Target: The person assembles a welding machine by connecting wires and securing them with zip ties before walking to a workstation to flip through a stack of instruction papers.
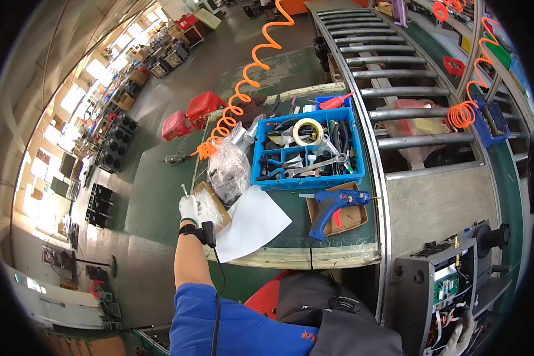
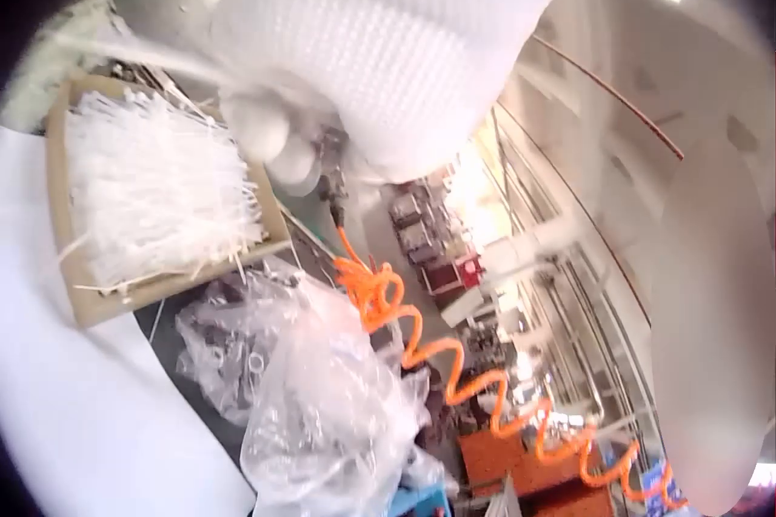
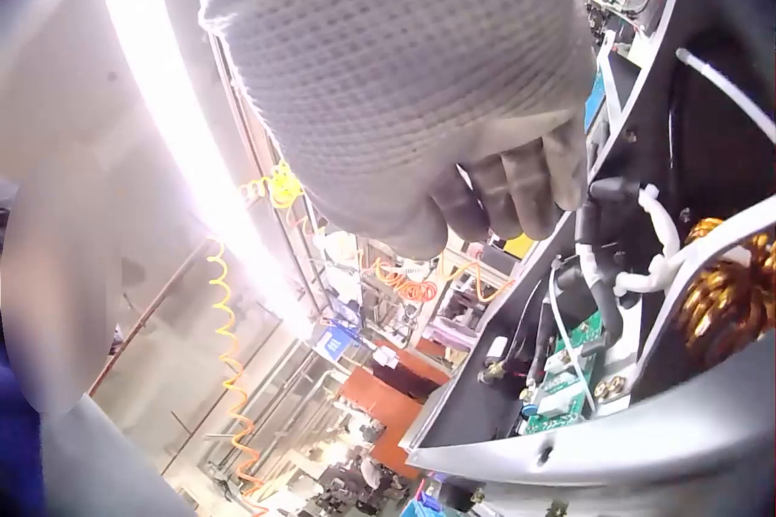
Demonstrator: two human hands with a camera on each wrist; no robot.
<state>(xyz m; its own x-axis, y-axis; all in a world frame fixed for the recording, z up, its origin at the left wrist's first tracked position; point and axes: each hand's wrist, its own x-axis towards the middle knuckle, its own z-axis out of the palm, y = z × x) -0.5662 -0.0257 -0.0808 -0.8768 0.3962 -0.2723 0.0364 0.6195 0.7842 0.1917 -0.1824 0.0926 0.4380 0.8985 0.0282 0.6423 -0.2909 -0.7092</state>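
My white-gloved left hand (image 1: 188,209) pinches a thin white cable tie (image 1: 184,190) at the left edge of a cardboard box. White ties (image 2: 158,190) fill that box (image 2: 75,263) in the left wrist view, and the gloved hand (image 2: 376,44) is above and right of it. On the right, my gloved right hand (image 1: 460,335) reaches into an open grey machine casing (image 1: 409,296). Its fingers (image 3: 528,184) are curled at a black and white cable bundle (image 3: 588,250) in the right wrist view; the fingertips are partly hidden. Green circuit boards (image 3: 576,384) and a copper coil (image 3: 728,299) lie inside.
A clear plastic bag (image 1: 228,169) and white paper (image 1: 252,225) lie beside the tie box. Behind stands a blue tool tray (image 1: 308,183); a blue glue gun (image 1: 326,207) rests on a small carton. An orange coiled hose (image 1: 243,98) hangs over the bench, left of the roller conveyor (image 1: 397,92).
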